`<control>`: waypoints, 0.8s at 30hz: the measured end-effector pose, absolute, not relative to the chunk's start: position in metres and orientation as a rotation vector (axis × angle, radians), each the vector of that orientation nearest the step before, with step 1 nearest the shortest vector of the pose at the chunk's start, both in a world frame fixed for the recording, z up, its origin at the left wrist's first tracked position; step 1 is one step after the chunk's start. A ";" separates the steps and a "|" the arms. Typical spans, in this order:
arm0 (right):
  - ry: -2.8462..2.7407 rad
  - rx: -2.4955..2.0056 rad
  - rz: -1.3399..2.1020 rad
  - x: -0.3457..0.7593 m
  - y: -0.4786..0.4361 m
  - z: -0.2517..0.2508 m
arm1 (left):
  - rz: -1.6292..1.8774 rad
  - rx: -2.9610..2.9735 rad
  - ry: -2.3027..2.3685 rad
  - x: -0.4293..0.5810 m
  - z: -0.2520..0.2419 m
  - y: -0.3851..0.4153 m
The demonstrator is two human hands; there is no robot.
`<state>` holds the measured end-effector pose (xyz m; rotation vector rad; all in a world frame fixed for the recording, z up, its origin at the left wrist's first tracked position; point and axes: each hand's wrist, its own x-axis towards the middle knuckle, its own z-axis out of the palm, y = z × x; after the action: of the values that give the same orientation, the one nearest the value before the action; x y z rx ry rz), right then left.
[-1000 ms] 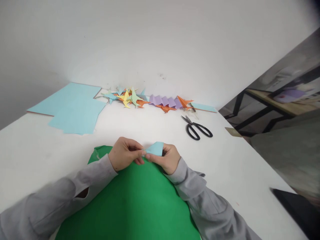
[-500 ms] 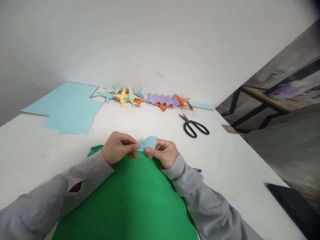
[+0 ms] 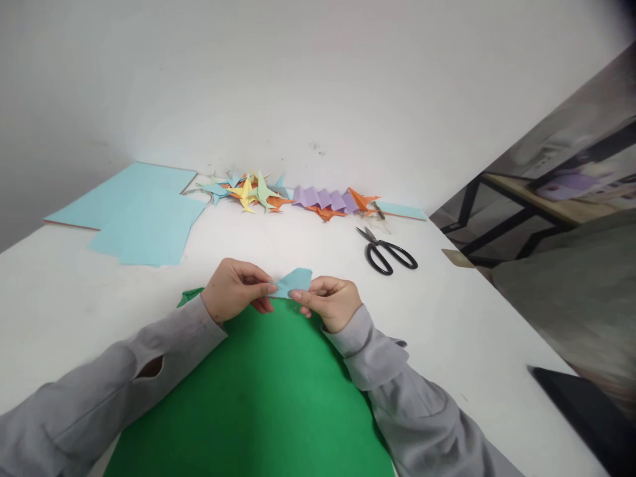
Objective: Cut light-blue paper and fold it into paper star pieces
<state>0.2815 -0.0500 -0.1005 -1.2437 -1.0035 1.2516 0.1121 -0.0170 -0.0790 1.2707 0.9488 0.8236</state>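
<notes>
A small folded piece of light blue paper (image 3: pixel 295 281) is held between my two hands, above the top end of a green cloth (image 3: pixel 258 391). My left hand (image 3: pixel 234 288) pinches its left end between thumb and fingers. On the right side, my right hand (image 3: pixel 335 301) grips the paper with the thumb on its front face and the fingers behind. The left tip of the paper is partly hidden by my left fingers. Beyond my right hand lies a pair of black-handled scissors (image 3: pixel 385 252), blades slightly apart.
Light blue sheets (image 3: pixel 149 225) lie at the back left. Along the wall sit several folded paper shapes (image 3: pixel 253 192), a pleated purple paper (image 3: pixel 320 199) and a blue strip (image 3: pixel 405 211). A dark flat object (image 3: pixel 581 411) rests at the table's right edge.
My right hand has shifted slightly to the right, and its thumb has slid a little along the paper. My left hand keeps its pinch almost unmoved.
</notes>
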 end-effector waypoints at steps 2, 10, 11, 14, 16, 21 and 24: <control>-0.995 -1.258 1.263 0.282 -0.051 -0.100 | 0.823 1.270 0.949 0.112 -0.079 -0.017; -1.161 -1.113 1.340 0.283 -0.048 -0.106 | 0.820 1.306 0.954 0.114 -0.080 -0.019; -1.204 -1.113 1.340 0.283 -0.048 -0.106 | 0.809 1.318 0.940 0.114 -0.080 -0.020; -1.266 -1.173 1.334 0.282 -0.049 -0.103 | 0.755 1.356 0.894 0.116 -0.083 -0.023; -1.273 -1.215 1.352 0.282 -0.049 -0.100 | 0.723 1.362 0.880 0.116 -0.084 -0.024; -1.288 -1.240 1.355 0.282 -0.050 -0.099 | 0.706 1.301 0.907 0.118 -0.086 -0.024; -1.284 -1.265 1.300 0.281 -0.051 -0.101 | 0.695 1.238 0.916 0.119 -0.086 -0.023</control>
<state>0.2808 -0.0505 -0.1013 -1.2648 -1.2840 1.3001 0.1191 -0.0232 -0.0860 1.2383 0.9165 0.6951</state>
